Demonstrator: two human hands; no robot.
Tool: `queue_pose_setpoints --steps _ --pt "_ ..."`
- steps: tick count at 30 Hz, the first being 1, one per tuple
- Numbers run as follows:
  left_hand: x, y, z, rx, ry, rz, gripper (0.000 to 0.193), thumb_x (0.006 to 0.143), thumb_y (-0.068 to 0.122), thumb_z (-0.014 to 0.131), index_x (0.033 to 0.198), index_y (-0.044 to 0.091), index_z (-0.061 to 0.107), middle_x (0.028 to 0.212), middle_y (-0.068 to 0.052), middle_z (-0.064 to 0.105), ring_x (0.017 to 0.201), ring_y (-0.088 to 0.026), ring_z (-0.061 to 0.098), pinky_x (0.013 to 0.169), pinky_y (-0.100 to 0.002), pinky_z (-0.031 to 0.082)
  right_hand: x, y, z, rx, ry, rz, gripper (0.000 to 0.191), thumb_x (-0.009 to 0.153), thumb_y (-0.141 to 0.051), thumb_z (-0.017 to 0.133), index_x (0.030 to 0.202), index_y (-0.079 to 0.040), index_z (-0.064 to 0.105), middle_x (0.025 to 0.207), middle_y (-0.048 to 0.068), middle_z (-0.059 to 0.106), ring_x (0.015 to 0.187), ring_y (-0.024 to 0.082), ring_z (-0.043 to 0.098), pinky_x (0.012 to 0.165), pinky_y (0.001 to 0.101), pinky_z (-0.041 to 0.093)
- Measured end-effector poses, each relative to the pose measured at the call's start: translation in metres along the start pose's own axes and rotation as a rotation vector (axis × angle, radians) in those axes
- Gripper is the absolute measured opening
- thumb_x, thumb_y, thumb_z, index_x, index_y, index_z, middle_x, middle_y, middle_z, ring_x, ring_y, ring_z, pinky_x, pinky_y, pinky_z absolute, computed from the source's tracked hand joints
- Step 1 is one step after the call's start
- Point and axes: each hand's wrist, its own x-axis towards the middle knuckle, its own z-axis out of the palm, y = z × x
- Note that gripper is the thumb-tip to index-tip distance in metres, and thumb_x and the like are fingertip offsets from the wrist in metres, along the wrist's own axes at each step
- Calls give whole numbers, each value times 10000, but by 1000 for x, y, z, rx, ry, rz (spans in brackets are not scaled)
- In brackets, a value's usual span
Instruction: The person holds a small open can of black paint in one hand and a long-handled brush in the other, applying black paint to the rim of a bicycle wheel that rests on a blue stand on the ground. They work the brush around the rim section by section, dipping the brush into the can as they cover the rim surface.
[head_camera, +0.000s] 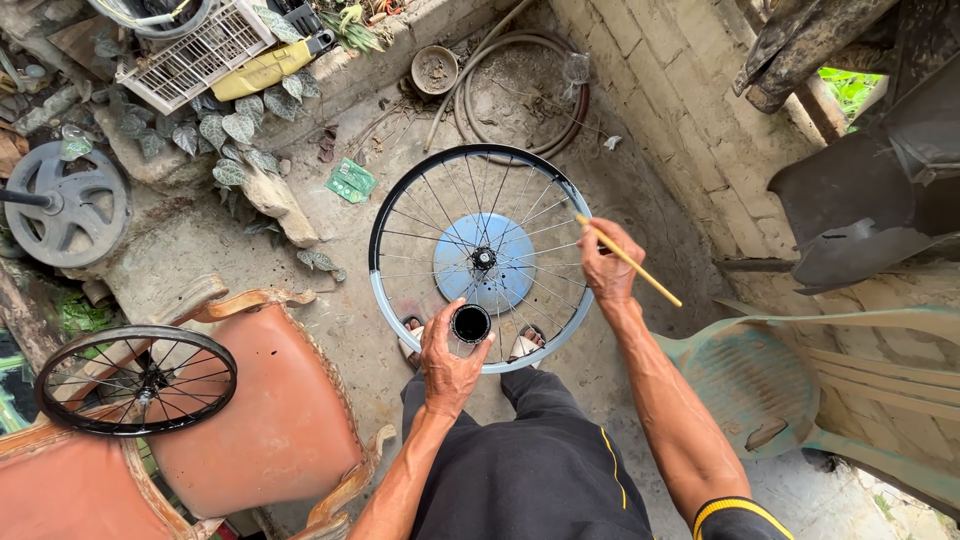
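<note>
- Left hand (450, 365): grip wrapped around a small black can (471, 323), open top facing up, held just over the near rim of the wheel.
- Right hand (607, 265): fingers pinched on a thin wooden stick (628, 260); the stick runs diagonally, inner tip at the right side of the rim, outer end pointing away to the right.
- Spoked bicycle wheel (378, 262): lies flat in front of the person's knees, black on the far half of the rim, pale grey-blue on the near half. Black hub at centre.
- Blue round disc (455, 262) sits under the hub, seen through the spokes.
- Sandalled feet show just under the near rim, on the concrete floor (340, 330).
- Second black spoked wheel (135, 379) rests on an orange chair (270, 400) to the left, well apart.
- Green plastic chair (750, 385) lies to the right, beside the right forearm.
- Coiled hose (520, 95) on the floor beyond the wheel, by the brick wall (660, 90).
</note>
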Motion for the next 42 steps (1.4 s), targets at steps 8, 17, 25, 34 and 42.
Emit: queue_pose_setpoints --steps 8,17,25,34,42 --pt "0 -1 4 -8 13 37 704 749 233 892 1365 113 572 1290 -101 643 1247 -283 590 1092 -455 460 0 -7 -1 -205 -9 -209 99 936 -49 726 1005 17 754 876 157 759 679 181 730 586 290 582" --pt "-2 0 3 -12 12 2 693 751 244 892 1361 126 584 1268 -100 644 1229 -283 600 1083 -452 468 -3 -8 -1 -182 -9 -188 110 932 -60 739 1017 8 750 880 142 760 679 180 726 602 293 581" --pt "-4 -1 5 -19 12 14 685 766 247 885 1364 118 579 1273 -108 641 1243 -286 590 1091 -453 466 -10 -3 4 -128 -92 -200 128 927 -86 740 1020 1 750 862 137 765 715 168 745 621 295 592" --pt "-5 -4 2 -33 15 -8 680 770 251 884 1363 117 577 1262 -110 640 1240 -288 587 1088 -452 462 -9 -15 5 -192 -97 -272 138 928 -61 698 1035 -3 764 854 135 756 708 171 727 628 297 600" --pt "-11 -7 3 -39 12 -36 683 762 239 884 1361 123 577 1270 -106 641 1247 -286 585 1090 -447 464 -8 -20 5 -221 -36 -230 122 938 -69 726 1030 6 753 875 143 755 713 186 731 630 311 594"
